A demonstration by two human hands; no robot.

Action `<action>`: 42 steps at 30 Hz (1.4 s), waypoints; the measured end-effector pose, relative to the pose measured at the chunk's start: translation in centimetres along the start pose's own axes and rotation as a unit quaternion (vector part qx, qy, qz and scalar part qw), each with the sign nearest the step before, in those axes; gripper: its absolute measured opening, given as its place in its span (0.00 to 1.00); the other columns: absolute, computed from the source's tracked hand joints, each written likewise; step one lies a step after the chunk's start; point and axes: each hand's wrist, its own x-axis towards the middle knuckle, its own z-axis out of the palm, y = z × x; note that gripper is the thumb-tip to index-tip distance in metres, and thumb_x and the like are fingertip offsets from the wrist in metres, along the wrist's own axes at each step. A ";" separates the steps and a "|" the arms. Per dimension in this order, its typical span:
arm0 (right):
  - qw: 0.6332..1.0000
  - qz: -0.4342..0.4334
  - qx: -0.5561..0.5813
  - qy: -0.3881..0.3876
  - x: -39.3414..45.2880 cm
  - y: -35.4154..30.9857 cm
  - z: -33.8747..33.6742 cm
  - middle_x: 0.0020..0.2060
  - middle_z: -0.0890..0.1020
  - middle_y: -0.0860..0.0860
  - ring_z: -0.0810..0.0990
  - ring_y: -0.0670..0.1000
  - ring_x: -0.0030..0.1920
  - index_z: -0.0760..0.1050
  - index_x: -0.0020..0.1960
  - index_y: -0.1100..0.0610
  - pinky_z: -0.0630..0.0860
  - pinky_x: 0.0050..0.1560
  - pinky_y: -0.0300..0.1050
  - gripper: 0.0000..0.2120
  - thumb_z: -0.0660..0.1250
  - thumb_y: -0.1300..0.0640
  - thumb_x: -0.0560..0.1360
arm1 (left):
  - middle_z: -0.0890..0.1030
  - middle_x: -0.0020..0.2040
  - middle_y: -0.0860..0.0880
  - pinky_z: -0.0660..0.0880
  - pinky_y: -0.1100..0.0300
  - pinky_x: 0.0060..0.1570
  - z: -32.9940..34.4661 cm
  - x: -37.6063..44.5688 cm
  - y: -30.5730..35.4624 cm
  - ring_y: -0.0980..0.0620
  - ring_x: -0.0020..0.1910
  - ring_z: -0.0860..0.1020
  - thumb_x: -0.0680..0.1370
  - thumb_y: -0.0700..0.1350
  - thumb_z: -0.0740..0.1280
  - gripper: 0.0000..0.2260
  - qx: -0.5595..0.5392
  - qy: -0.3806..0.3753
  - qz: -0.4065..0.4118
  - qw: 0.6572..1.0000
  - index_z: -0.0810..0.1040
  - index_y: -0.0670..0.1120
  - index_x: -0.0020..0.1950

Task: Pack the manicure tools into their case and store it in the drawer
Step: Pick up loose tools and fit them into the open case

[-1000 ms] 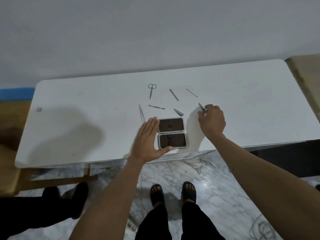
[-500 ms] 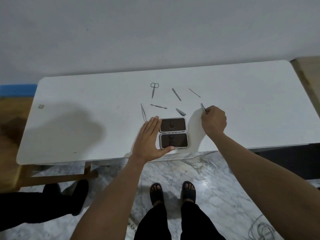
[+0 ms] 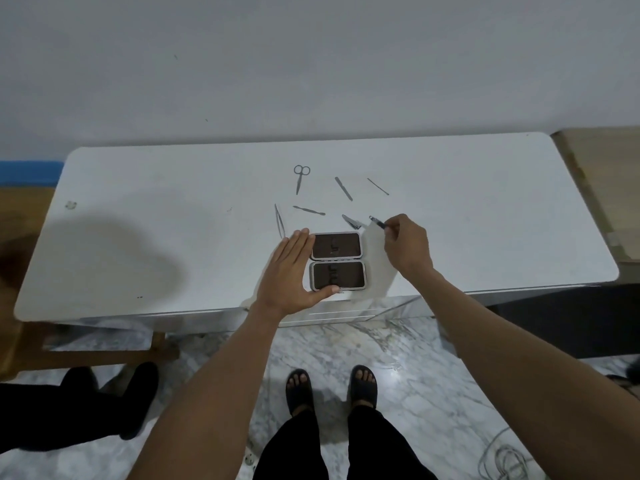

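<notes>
The right hand [image 3: 407, 245] pinches a slim manicure tool [image 3: 377, 222] just right of the open case [image 3: 337, 260], which the flat, open left hand [image 3: 291, 271] steadies on the worktop [image 3: 485, 220].

Worktop [image 3: 485, 220] right of my right hand [image 3: 407, 247] open. Left half bare. Scissors [image 3: 300, 176], tweezers [image 3: 279, 220], loose tools crowd strip beyond open case [image 3: 337, 260].
</notes>
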 end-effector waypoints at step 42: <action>0.982 -0.143 -0.055 -0.108 -7.6 -0.3 2.3 0.45 0.84 0.54 0.81 0.52 0.46 0.84 0.52 0.57 0.75 0.49 0.43 0.10 0.73 0.61 0.72 | 0.60 0.85 0.41 0.55 0.45 0.84 0.1 -0.2 -0.2 0.44 0.85 0.57 0.74 0.78 0.59 0.53 0.026 -0.021 0.013 0.999 0.60 0.38 0.84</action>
